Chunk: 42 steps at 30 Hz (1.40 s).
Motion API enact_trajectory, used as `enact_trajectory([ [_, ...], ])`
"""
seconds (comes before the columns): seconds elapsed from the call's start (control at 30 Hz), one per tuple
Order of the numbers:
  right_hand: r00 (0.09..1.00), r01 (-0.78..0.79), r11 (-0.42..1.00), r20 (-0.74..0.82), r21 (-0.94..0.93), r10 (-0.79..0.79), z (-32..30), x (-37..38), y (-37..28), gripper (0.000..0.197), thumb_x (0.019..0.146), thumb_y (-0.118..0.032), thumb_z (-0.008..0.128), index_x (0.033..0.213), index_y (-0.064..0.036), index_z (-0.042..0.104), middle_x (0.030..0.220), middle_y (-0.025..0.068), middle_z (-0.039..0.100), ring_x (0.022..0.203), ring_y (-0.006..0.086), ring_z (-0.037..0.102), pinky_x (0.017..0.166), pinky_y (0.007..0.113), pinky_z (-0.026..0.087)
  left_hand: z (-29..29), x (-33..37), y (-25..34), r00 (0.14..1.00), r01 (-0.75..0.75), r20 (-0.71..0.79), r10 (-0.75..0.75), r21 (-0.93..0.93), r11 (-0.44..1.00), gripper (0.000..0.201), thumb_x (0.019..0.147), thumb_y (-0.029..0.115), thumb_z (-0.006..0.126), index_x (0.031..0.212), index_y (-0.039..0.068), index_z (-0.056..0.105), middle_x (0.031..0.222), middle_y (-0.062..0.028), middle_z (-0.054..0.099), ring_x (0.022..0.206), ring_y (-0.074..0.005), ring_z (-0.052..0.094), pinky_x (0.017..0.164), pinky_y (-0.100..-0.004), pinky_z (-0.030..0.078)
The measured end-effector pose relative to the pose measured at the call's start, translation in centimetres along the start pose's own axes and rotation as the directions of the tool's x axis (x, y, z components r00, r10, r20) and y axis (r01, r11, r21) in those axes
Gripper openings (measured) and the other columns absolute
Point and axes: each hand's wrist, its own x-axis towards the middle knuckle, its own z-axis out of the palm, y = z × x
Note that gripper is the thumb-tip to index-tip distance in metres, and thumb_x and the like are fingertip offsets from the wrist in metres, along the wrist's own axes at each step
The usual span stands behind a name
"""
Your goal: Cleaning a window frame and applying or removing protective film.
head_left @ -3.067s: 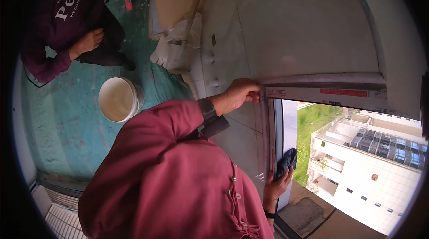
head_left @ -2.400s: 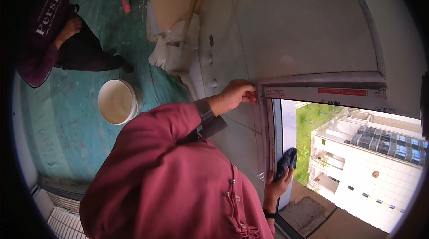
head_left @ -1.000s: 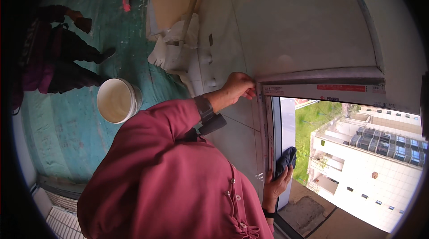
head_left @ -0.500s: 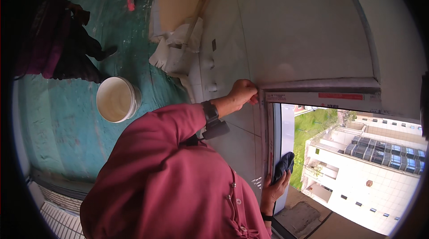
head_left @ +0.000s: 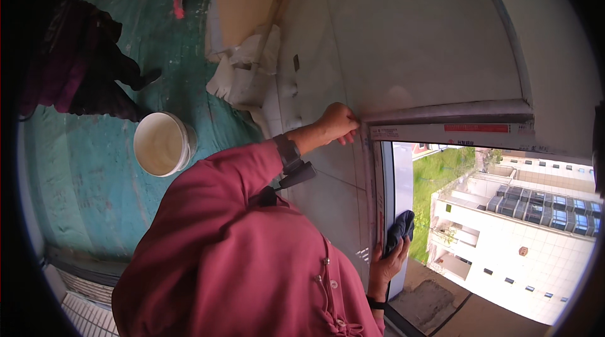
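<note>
My left hand (head_left: 339, 124) is at the corner of the window frame (head_left: 370, 179), its fingers curled against the frame's edge. Whatever may be between those fingers is hidden. Lower down, my right hand (head_left: 387, 266) presses a dark cloth (head_left: 398, 233) against the pale inner strip of the same frame, beside the open view outside. The frame carries printed protective film with a red label (head_left: 477, 127).
A white bucket (head_left: 162, 145) stands on the green floor sheeting (head_left: 82, 179) at left. Behind it is another person in dark clothes (head_left: 94, 66). A red-headed tool (head_left: 179, 0) lies farther off. Large wall tiles (head_left: 403, 47) border the window; buildings show outside.
My view has shifted slightly, so the scene sits a little farther left. My left hand's fingers look somewhat lower-bent at the frame corner. The right hand with the cloth stays almost in place.
</note>
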Motion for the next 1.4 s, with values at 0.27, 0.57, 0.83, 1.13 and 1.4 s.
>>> enact_trajectory([
  [0.27,1.000,-0.005,1.000,0.023,0.024,0.005,-0.2,0.2,-0.2,0.058,0.079,-0.031,0.061,0.121,0.0023,0.040,0.128,0.0261,0.039,0.114,0.0456,0.041,0.092,0.047,0.038,-1.3,1.4,-0.3,0.978,0.107,0.190,-0.081,-0.130,0.986,0.020,0.075,0.009,0.056,0.081,-0.010,0.057,0.068,-0.0168,0.058,0.052,-0.0261,0.060,0.042,-0.0329,0.050],
  [0.57,1.000,0.005,1.000,0.018,0.012,-0.005,-0.5,0.6,-0.5,0.059,0.079,-0.032,0.061,0.121,0.0031,0.040,0.127,0.0264,0.039,0.113,0.0457,0.041,0.093,0.047,0.037,0.1,1.1,-0.7,0.999,0.034,-0.027,-0.041,-0.216,0.976,0.015,0.072,0.008,0.056,0.071,-0.007,0.057,0.061,-0.0132,0.056,0.043,-0.0217,0.055,0.037,-0.0309,0.046],
  [0.83,1.000,-0.008,1.000,0.021,-0.004,0.009,-0.2,0.4,-0.2,0.058,0.077,-0.030,0.063,0.121,0.0022,0.041,0.127,0.0261,0.040,0.113,0.0447,0.042,0.092,0.046,0.039,-1.0,1.1,-1.1,0.993,0.081,0.110,-0.049,-0.308,0.948,0.016,0.075,0.010,0.056,0.078,-0.006,0.058,0.067,-0.0139,0.058,0.052,-0.0228,0.059,0.048,-0.0339,0.051],
  [1.13,1.000,-0.011,1.000,0.026,0.019,0.010,0.1,0.3,0.0,0.058,0.078,-0.025,0.062,0.122,0.0039,0.039,0.128,0.0261,0.038,0.116,0.0446,0.040,0.096,0.046,0.035,-1.4,1.3,-0.5,0.978,0.082,0.203,-0.050,-0.154,0.985,0.019,0.077,0.011,0.058,0.083,-0.007,0.058,0.070,-0.0138,0.059,0.056,-0.0232,0.061,0.048,-0.0333,0.051],
  [1.4,1.000,0.008,1.000,0.007,0.003,-0.008,0.0,0.4,-0.1,0.058,0.078,-0.030,0.062,0.121,0.0015,0.040,0.127,0.0257,0.040,0.112,0.0449,0.043,0.091,0.046,0.039,0.1,1.2,-0.9,0.999,0.045,0.024,-0.041,-0.228,0.973,0.014,0.073,0.006,0.056,0.074,-0.007,0.058,0.061,-0.0126,0.056,0.045,-0.0211,0.056,0.039,-0.0298,0.046],
])
